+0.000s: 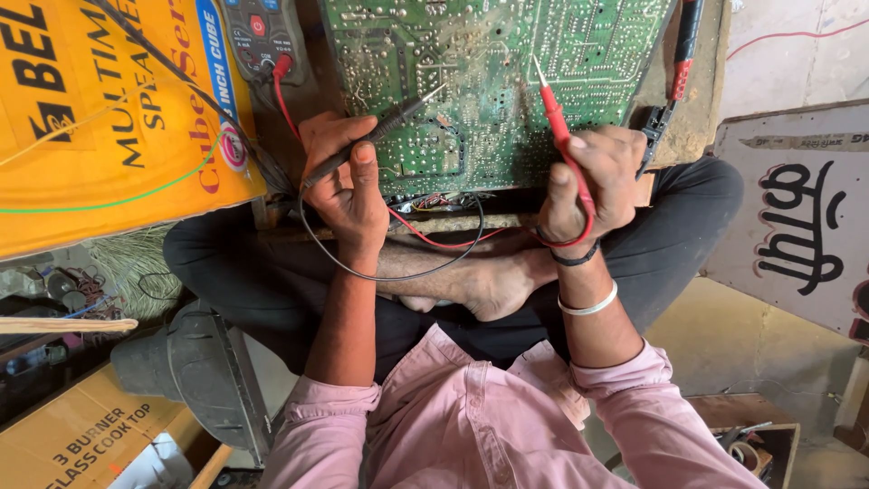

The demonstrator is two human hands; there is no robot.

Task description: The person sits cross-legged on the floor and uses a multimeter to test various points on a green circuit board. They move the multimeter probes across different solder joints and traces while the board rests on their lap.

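Observation:
A large green circuit board (489, 72) lies solder side up in front of me. My left hand (348, 186) grips a black test probe (380, 134) whose metal tip touches the board near its middle. My right hand (593, 181) grips a red test probe (559, 127), its tip resting on the board further right. A red lead (434, 237) and a black lead (398, 272) loop down from the probes over my crossed legs. A multimeter (258, 32) with a red button sits at the top left beside the board.
A yellow cardboard box (100, 109) lies to the left, with a green wire across it. A brown carton (81, 439) and a dark metal part (195, 362) sit lower left. A painted board (801, 222) leans at right. A small box of tools (742, 444) is lower right.

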